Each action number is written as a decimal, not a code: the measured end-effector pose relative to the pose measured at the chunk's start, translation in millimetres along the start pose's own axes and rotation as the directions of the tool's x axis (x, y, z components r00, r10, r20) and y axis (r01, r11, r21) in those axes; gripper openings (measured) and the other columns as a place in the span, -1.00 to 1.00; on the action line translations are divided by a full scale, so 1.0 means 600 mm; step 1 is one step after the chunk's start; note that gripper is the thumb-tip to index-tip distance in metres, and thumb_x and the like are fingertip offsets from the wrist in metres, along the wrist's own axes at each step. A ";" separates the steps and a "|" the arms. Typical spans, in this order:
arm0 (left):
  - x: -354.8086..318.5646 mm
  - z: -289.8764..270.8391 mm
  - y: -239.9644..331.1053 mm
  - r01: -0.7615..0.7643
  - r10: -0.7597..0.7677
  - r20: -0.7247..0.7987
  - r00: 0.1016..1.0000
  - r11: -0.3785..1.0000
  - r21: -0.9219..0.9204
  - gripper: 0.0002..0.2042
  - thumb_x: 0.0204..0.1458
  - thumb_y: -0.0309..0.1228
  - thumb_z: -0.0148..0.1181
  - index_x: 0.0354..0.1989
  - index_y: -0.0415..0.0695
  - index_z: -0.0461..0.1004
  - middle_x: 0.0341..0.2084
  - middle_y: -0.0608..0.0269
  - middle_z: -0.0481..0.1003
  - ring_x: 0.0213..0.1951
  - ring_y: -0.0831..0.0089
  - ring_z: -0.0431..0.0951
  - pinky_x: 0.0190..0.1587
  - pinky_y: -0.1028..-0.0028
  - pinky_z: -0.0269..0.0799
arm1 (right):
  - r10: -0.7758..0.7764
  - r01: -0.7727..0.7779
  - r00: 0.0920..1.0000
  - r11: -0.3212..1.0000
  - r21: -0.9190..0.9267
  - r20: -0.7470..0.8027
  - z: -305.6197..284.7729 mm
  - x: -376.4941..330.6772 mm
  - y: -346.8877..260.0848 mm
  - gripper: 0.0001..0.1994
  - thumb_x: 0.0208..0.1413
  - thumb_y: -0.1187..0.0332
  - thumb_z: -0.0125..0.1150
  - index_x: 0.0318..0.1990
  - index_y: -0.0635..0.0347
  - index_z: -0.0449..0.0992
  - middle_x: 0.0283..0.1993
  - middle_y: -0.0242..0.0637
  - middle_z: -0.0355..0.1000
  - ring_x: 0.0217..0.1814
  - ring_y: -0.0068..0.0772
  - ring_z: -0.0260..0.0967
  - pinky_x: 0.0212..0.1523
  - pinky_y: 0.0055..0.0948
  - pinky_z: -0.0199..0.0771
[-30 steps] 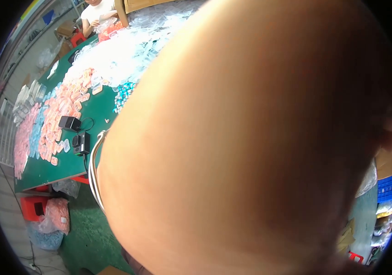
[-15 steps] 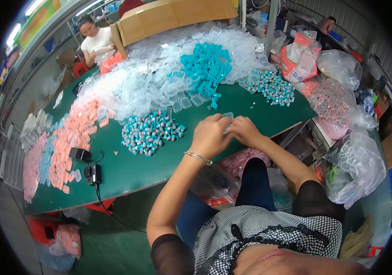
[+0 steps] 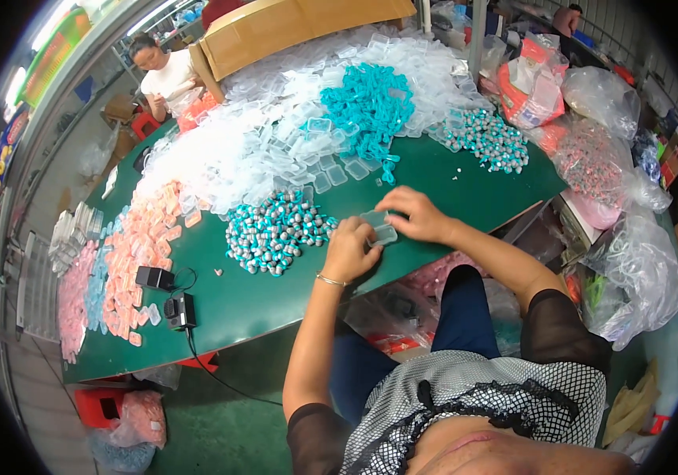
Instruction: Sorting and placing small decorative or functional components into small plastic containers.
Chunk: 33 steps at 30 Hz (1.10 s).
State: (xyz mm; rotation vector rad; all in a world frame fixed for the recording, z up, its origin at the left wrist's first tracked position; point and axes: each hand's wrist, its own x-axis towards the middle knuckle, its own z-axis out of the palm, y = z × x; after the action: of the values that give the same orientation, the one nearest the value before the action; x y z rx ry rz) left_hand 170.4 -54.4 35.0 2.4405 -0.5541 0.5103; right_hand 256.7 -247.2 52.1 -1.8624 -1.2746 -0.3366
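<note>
A small clear plastic box (image 3: pixel 384 231) with its lid swung open is held between my hands, just above the green table near its front edge. My left hand (image 3: pixel 350 252) has its fingers curled at the box's left side, the thumb by the near edge. From the right, my right hand (image 3: pixel 418 215) grips the box's far right part with thumb and fingers. Whether anything lies inside the box I cannot make out. Close to my left hand is a pile of small grey-and-teal capped pieces (image 3: pixel 269 236).
Behind lies a large heap of clear boxes (image 3: pixel 252 150) with teal plastic pieces (image 3: pixel 367 107) on top. Another grey-and-teal pile (image 3: pixel 491 142) sits right. Orange boxes (image 3: pixel 145 261) and a small black device (image 3: pixel 180 310) with a cable lie left. A co-worker (image 3: pixel 169 75) sits far left.
The clear box has come into fuller view, opened out between my hands. My hands have moved apart, the left one lower and nearer the grey-and-teal pile. The whole view has shifted slightly.
</note>
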 end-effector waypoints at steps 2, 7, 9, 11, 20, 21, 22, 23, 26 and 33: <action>0.006 0.000 0.002 -0.033 0.033 0.016 0.999 0.999 0.016 -0.76 -0.24 -0.30 0.32 -0.52 -0.12 0.38 -0.39 0.11 0.36 -0.28 0.11 0.37 -0.22 0.24 0.31 | 0.044 -0.052 0.997 0.989 -0.137 -0.060 -0.014 0.038 0.053 -0.75 -0.10 0.44 0.20 -0.19 0.13 0.48 -0.22 -0.22 0.43 -0.13 -0.17 0.34 -0.08 -0.25 0.35; 0.022 0.018 -0.006 -0.043 0.044 0.025 0.999 0.998 -0.035 -0.68 -0.26 -0.14 0.34 -0.56 -0.09 0.39 -0.44 0.19 0.35 -0.31 0.17 0.37 -0.30 0.26 0.28 | 0.152 -0.173 0.983 0.950 -0.261 -0.099 -0.040 0.144 0.202 -0.70 -0.09 0.37 0.22 -0.13 0.10 0.46 -0.18 -0.19 0.39 -0.07 -0.10 0.31 -0.02 -0.23 0.32; 0.020 0.017 -0.012 -0.001 0.003 0.034 0.999 0.997 -0.071 -0.68 -0.27 -0.16 0.36 -0.55 -0.10 0.39 -0.42 0.17 0.36 -0.31 0.16 0.37 -0.28 0.27 0.29 | 0.065 -0.148 0.980 0.869 -0.472 -0.187 -0.049 0.183 0.252 -0.66 -0.09 0.26 0.23 -0.09 0.04 0.45 -0.09 -0.19 0.37 0.02 -0.07 0.27 0.01 -0.17 0.31; 0.023 0.015 -0.014 0.027 -0.023 0.048 0.999 0.995 -0.098 -0.68 -0.28 -0.18 0.38 -0.53 -0.10 0.39 -0.39 0.17 0.37 -0.30 0.16 0.37 -0.27 0.27 0.29 | 0.183 -0.298 0.948 0.793 -0.532 -0.259 -0.069 0.225 0.293 -0.63 -0.08 0.20 0.23 -0.07 0.02 0.45 -0.03 -0.19 0.35 0.06 -0.05 0.24 0.02 -0.10 0.29; 0.029 0.007 -0.013 0.049 -0.045 0.050 0.998 0.995 -0.088 -0.69 -0.25 -0.18 0.36 -0.52 -0.08 0.37 -0.39 0.18 0.35 -0.31 0.17 0.36 -0.29 0.29 0.28 | 0.520 -0.709 0.698 0.403 -0.578 -0.493 -0.170 0.314 0.416 -0.45 -0.06 -0.05 0.14 0.10 -0.07 0.38 0.22 -0.23 0.21 0.26 -0.09 0.08 0.11 0.09 0.16; 0.029 0.009 -0.013 0.055 -0.049 0.058 0.997 0.993 -0.104 -0.69 -0.25 -0.18 0.36 -0.52 -0.08 0.37 -0.39 0.18 0.35 -0.31 0.17 0.36 -0.29 0.29 0.27 | 0.577 -0.759 0.632 0.329 -0.562 -0.517 -0.172 0.312 0.420 -0.40 -0.08 -0.12 0.12 0.13 -0.09 0.36 0.25 -0.23 0.17 0.30 -0.07 0.04 0.14 0.11 0.12; 0.027 0.007 -0.012 0.064 -0.057 0.064 0.996 0.991 -0.117 -0.69 -0.25 -0.18 0.36 -0.52 -0.08 0.37 -0.39 0.18 0.35 -0.31 0.18 0.36 -0.29 0.29 0.27 | 0.628 -0.799 0.565 0.255 -0.544 -0.535 -0.172 0.314 0.421 -0.35 -0.09 -0.19 0.09 0.15 -0.12 0.34 0.28 -0.23 0.14 0.33 -0.05 -0.01 0.17 0.13 0.09; 0.028 0.005 -0.011 0.068 -0.060 0.066 0.996 0.990 -0.124 -0.68 -0.25 -0.18 0.36 -0.51 -0.08 0.37 -0.39 0.19 0.35 -0.32 0.18 0.36 -0.30 0.29 0.27 | 0.621 -0.796 0.574 0.268 -0.543 -0.534 -0.176 0.315 0.428 -0.35 -0.09 -0.19 0.09 0.15 -0.12 0.34 0.28 -0.23 0.14 0.33 -0.05 -0.01 0.17 0.13 0.09; 0.028 0.010 -0.011 0.053 -0.046 0.059 0.997 0.989 -0.139 -0.68 -0.25 -0.18 0.36 -0.50 -0.08 0.37 -0.39 0.20 0.35 -0.32 0.19 0.36 -0.30 0.29 0.26 | 0.776 -0.771 0.510 0.221 -0.598 -0.371 -0.190 0.312 0.441 -0.25 -0.15 -0.32 0.04 0.20 -0.17 0.30 0.34 -0.24 0.07 0.39 -0.02 -0.12 0.19 0.20 0.02; 0.033 0.009 -0.011 0.084 -0.074 0.083 0.994 0.989 -0.125 -0.68 -0.24 -0.17 0.36 -0.50 -0.08 0.37 -0.36 0.20 0.36 -0.29 0.19 0.36 -0.28 0.30 0.25 | 0.766 -0.564 0.642 0.495 -0.661 0.025 -0.174 0.298 0.438 -0.11 -0.19 -0.39 0.01 0.24 0.02 0.23 0.21 0.05 0.22 0.24 0.11 0.16 0.23 -0.09 0.12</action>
State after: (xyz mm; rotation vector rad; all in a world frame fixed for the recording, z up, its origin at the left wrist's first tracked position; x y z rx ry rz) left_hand 191.4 -58.0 37.4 2.3571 -0.5037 0.3370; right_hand 588.0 -247.3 101.2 -2.9173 -0.4909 0.0233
